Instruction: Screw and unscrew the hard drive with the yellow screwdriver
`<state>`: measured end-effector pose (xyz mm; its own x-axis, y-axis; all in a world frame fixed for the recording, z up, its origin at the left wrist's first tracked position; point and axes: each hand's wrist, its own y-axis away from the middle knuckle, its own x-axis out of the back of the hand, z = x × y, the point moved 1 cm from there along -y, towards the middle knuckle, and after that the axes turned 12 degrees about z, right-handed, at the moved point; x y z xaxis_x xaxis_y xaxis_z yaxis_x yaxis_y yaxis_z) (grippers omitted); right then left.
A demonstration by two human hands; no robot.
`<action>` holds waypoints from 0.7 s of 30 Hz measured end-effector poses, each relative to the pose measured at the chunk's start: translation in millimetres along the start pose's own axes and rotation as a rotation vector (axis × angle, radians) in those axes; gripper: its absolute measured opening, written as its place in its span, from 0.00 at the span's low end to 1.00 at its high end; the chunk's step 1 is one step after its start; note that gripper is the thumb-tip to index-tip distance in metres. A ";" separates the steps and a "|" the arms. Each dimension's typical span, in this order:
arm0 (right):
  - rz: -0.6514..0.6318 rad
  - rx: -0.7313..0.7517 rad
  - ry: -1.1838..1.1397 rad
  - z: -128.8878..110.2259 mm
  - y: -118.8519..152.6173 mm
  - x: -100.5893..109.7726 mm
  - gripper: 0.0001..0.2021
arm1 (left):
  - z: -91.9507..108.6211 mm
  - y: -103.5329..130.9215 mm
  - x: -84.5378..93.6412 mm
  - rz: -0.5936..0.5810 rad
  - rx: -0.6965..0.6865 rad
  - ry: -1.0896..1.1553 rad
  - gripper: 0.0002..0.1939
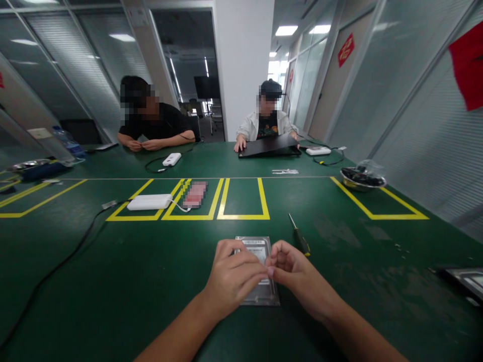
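We look down at a flat, rectangular metal hard drive [267, 295], silver-grey, with a white printed label across its upper face and a duller metal border showing at its near end. Its far edge and near right corner are in view, while our fingers cover much of the middle, so we cannot read the label. The drive lies flat on the dark green tabletop [151, 286], directly beneath our two hands. Our left hand [236, 271] arches over its left side and centre, fingers bent and reaching right; our right hand [292, 269] comes in over its right edge with fingers curled and thumb forward. Our fingertips meet above the label, but we cannot tell whether either hand pinches something small or is free, nor whether they touch the drive. Just beyond our right hand lies a slim screwdriver [300, 240] with a dark and yellow handle, its shaft pointing to the far left. Farther off, we see rectangles of yellow tape [243, 217], a white oblong device [150, 202] on the left and a shiny metal bowl [364, 187] of dark items on the right.
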<state>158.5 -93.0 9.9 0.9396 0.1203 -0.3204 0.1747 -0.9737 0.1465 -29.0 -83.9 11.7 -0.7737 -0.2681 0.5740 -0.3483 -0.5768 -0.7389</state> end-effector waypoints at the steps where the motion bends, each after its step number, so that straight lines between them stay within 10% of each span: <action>1: -0.009 -0.015 -0.022 0.9 -0.2 -0.2 0.19 | 0.8 -0.6 -0.1 0.000 0.003 0.017 0.06; 21: -0.019 -0.065 -0.209 15.9 -1.6 0.1 0.19 | 7.2 -6.2 -2.6 0.153 0.015 0.299 0.06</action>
<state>153.7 -94.5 -5.3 0.8556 0.0893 -0.5099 0.2170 -0.9562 0.1965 -21.0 -85.3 17.3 -0.9382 -0.1150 0.3265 -0.2105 -0.5591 -0.8020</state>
